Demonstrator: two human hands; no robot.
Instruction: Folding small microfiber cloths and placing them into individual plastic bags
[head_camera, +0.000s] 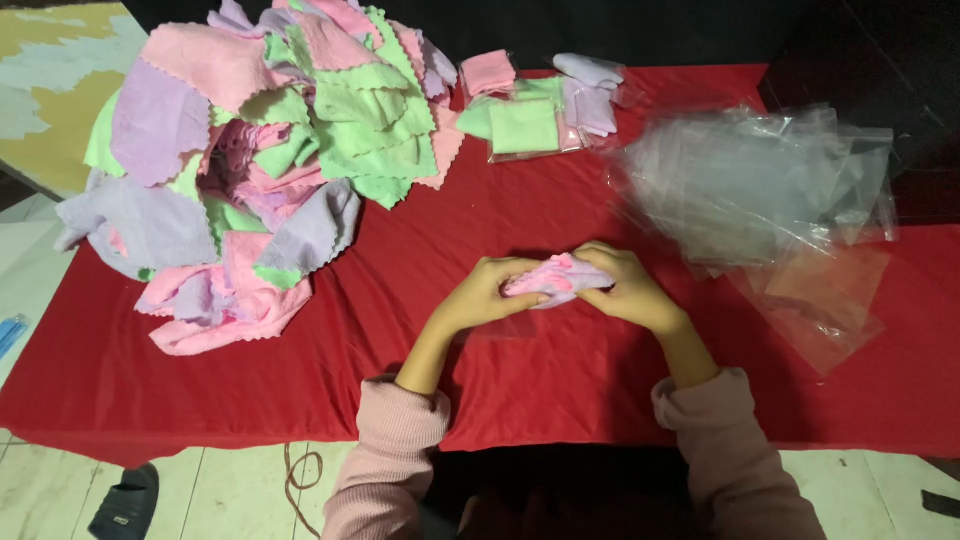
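1. Far left of the red tablecloth (560, 400): a loose heap of cloths (260, 150) in pink, green and lilac, with pinked zigzag edges. They lie tumbled and unsorted, within reach of the left arm; judged to be the stock pile.

2. Left hand (485, 292): fingers curled shut on the left end of a small cloth bundle (555, 280), thumb side up. It seems to pinch that end so the folds cannot spring open.

3. The cloth bundle itself: pink with some lilac showing, compacted into a short roll or fold. It sits at table centre, between the two hands, just above or on the tablecloth; contact with the table cannot be told. Long axis runs left to right, roughly parallel to the near table edge, the right end tilted slightly up and away. Which end is the leading one cannot be told.

4. Right hand (625, 285): closed over the right end of the bundle, fingers wrapped on top. Hands close together, joined through the bundle.

5. Back centre: packed cloths in clear sleeves (530, 125), laid flat, clear of the work spot.

6. Right: a spread stack of empty clear plastic bags (760, 190), overlapping, just beside the right hand, so probably kept handy.
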